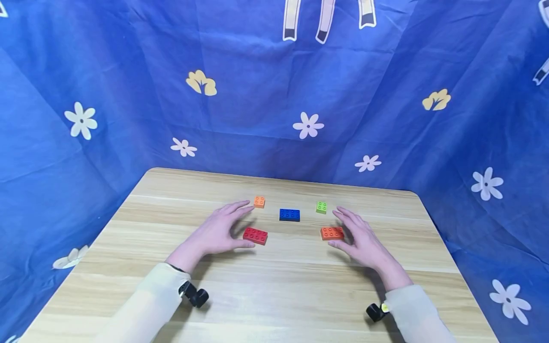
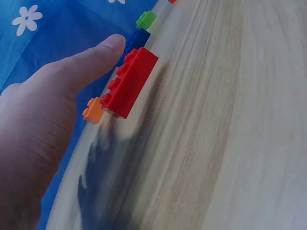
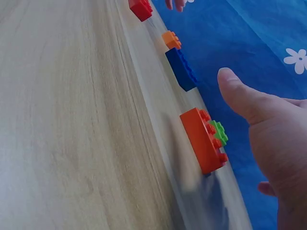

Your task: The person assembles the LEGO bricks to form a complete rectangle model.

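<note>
My left hand hovers at the left end of a red brick, thumb and fingers spread apart with nothing between them. Past its fingertips lies a small orange brick. My right hand reaches over the right end of a longer orange-red brick, its thumb and fingers also parted. Just beyond those fingertips is a small lime green brick. Between the two hands, a dark blue brick sits studs up. In the right wrist view, the orange-red brick partly covers the green one.
All the bricks lie on a light wood-grain table. A blue cloth with white flowers hangs behind the table and along both sides. Small black cameras are strapped at the left wrist and the right wrist.
</note>
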The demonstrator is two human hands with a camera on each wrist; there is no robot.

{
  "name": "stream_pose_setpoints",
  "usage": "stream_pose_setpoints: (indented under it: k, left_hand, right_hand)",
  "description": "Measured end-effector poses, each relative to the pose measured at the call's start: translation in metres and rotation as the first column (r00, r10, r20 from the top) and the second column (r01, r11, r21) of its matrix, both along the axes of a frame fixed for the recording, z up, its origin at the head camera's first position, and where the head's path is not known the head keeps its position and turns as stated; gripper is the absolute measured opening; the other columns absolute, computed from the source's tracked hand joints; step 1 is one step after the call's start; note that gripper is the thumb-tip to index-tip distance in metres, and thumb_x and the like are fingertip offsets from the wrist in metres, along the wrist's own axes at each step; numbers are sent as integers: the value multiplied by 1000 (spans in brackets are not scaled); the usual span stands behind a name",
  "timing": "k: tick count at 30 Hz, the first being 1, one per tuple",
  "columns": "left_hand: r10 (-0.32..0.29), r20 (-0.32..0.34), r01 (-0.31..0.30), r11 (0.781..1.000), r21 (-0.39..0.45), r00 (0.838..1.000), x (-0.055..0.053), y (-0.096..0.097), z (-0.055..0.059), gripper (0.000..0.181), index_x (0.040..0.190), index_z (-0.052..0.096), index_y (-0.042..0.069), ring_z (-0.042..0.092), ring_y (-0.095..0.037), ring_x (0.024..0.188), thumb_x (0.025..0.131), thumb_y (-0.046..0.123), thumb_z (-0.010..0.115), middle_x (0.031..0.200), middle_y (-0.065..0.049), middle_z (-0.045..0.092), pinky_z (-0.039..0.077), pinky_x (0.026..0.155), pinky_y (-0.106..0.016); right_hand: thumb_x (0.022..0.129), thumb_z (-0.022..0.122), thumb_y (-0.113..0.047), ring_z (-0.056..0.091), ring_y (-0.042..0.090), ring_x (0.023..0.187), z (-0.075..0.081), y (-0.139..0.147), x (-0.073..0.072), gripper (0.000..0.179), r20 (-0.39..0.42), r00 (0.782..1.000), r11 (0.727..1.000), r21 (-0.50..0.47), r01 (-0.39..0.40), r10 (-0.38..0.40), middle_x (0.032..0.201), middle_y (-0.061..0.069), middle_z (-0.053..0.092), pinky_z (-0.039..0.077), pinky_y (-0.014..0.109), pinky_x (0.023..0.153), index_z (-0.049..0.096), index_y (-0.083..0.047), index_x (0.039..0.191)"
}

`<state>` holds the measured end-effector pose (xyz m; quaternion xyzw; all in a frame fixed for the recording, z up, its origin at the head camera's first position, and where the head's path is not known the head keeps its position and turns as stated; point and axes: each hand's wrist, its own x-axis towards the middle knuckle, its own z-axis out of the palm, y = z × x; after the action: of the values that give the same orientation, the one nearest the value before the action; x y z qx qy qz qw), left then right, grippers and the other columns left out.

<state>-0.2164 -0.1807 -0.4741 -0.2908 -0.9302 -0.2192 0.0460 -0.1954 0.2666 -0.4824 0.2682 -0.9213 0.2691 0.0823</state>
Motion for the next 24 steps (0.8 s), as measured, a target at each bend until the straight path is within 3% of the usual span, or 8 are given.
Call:
stream_pose_setpoints:
  k: [10,18,24]
  left_hand:
    - [-9,51,6,998,57,999,-2,4,-12,107,158,50,14,39,-35,149,75,71,85,163,-9,44,28,120,-62]
    - [-20,130,2,990,143,991,-3,8,-15,99,154,55,8,43,-36,147,75,54,94,159,-12,49,32,120,-58]
    - [-26,149,-3,981,194,989,-3,10,-17,91,149,60,7,50,-36,141,75,45,97,152,-11,56,35,118,-57]
  right_hand:
    - [93,83,-43,38,33,150,-10,2,-4,80,58,998,996,-93,-7,12,165,9,42,31,60,119,48,-14,159]
    - [90,88,-27,46,33,145,-23,1,-10,74,89,995,977,-211,-32,52,156,14,52,32,55,121,55,0,150]
    - [88,90,-25,52,32,139,-28,0,-13,70,107,994,970,-242,-2,29,148,9,59,36,54,118,60,1,145]
